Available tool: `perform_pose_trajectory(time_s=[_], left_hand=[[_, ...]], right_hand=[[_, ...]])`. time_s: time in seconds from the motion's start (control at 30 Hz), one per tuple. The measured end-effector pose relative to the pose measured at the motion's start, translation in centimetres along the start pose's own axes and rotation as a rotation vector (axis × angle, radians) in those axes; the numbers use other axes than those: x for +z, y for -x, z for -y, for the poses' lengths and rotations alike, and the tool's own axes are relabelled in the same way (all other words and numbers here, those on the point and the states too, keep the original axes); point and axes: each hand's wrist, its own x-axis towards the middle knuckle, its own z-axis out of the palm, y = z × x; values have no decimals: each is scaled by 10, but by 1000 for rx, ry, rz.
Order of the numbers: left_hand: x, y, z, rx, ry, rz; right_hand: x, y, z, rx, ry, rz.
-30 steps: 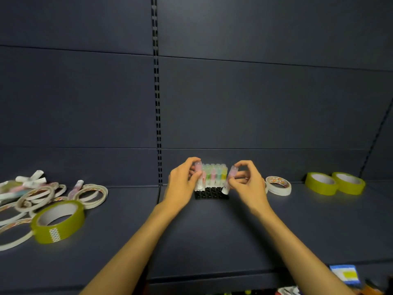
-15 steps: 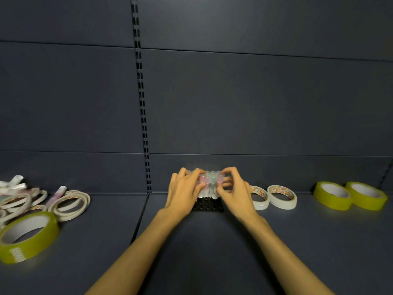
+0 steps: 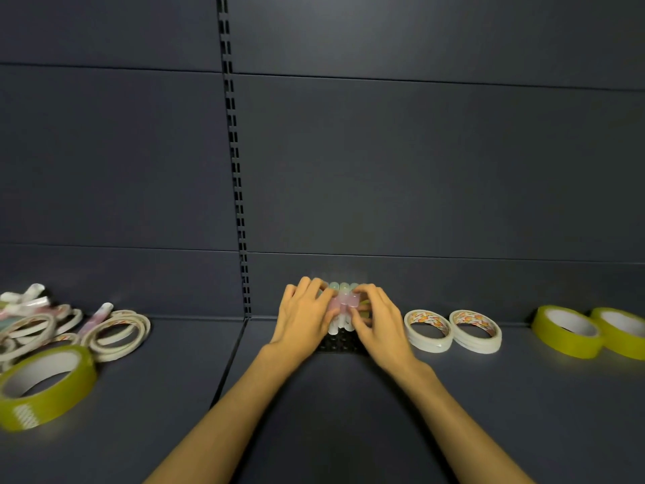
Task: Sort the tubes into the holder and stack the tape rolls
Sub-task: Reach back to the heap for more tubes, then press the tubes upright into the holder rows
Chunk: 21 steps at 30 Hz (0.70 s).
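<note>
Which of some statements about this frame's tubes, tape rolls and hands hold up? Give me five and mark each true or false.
1. Both hands are at the tubes in the black holder. True: the left hand and right hand meet on the pink-capped tubes.
2. Two yellow-green tape rolls lie at the far right of the shelf. True.
3. The two white patterned rolls beside the right hand are stacked on each other. False: they lie side by side.
4. A blue tape roll lies at near left. False: the large roll there is yellow-green.
5. Every tube is in the holder. False: loose tubes lie among the thin white rolls at left.
</note>
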Motion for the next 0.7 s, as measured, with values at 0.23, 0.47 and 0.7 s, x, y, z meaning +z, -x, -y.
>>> perform_pose_trajectory(time_s=[0.23,0.47,0.7], left_hand=[[-6,4,3,-48,103,58],[-2,8,5,-73,129,87],[3,10,4,-115,152,76]], right_hand=[[11,0,-5,-58,36,-12],[19,2,-14,-61,124,-20],[20,-1,-21,-52,247,-34]])
